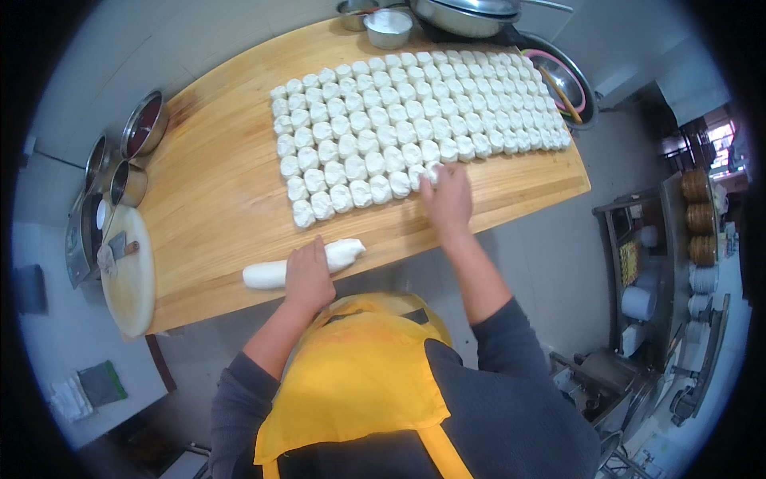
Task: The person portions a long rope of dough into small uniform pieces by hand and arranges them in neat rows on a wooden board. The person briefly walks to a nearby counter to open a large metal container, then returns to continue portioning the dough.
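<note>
Many small white dough pieces stand in close rows on a wooden tabletop. My right hand has its fingertips on a dough piece at the end of the nearest row, and the fingers partly hide that piece. Nearer the table's front edge lies a thick white dough log. Across the middle of the log rests my left hand, its fingers over the top; the log's right end is uneven.
Metal bowls and a round cutting board with a scraper line the left side. At the back are a metal bowl of white powder and a large pan. A basin sits at the right corner.
</note>
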### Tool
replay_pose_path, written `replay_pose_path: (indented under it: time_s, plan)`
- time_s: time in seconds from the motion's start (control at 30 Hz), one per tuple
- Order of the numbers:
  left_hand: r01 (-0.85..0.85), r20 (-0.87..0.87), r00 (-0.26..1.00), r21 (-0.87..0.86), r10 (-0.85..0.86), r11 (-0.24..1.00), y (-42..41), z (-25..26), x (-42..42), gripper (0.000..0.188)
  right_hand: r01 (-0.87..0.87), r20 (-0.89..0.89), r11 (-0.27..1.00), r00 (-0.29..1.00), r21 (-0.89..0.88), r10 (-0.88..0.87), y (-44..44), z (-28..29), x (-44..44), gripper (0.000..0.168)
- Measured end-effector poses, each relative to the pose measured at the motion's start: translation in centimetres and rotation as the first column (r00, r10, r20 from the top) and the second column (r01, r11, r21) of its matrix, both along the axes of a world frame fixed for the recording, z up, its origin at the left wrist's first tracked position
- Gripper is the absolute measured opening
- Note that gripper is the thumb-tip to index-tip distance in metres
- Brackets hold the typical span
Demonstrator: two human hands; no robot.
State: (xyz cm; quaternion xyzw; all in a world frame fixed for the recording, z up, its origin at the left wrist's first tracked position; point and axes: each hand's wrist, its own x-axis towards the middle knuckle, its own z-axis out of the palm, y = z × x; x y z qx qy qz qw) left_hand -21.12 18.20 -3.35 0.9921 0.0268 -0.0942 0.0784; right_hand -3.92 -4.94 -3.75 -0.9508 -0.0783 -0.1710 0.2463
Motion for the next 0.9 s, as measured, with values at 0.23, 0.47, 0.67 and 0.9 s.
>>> replay_pose_path:
  time_s: [0.23, 0.47, 0.67, 0.9]
  plan:
    - [0.094, 0.052, 0.995, -0.21, -0.084, 0.973, 1.5, 1.1, 0.5, 0.034, -0.258, -0.484, 0.94, 0.808, 0.224, 0.337, 10.5, -1.6, -11.4, 0.037]
    - [0.065, 0.207, 0.978, -0.256, -0.011, 0.965, 2.2, 2.6, 0.4, 0.036, 0.048, -0.542, 0.849, 0.788, 0.526, 0.292, 13.4, -2.6, -12.8, 0.038]
    - [-0.048, 0.087, 0.992, -0.429, 0.094, 0.902, 1.7, 2.7, 1.7, 0.05, 0.044, -0.362, 0.853, 0.916, 0.519, 0.173, 15.0, -1.2, -13.0, 0.026]
    - [0.086, -0.199, 0.973, -0.177, -0.121, 0.981, -0.2, 4.2, 3.8, 0.037, 0.135, -0.418, 0.827, 0.899, 0.546, 0.129, 12.1, -1.3, -13.0, 0.024]
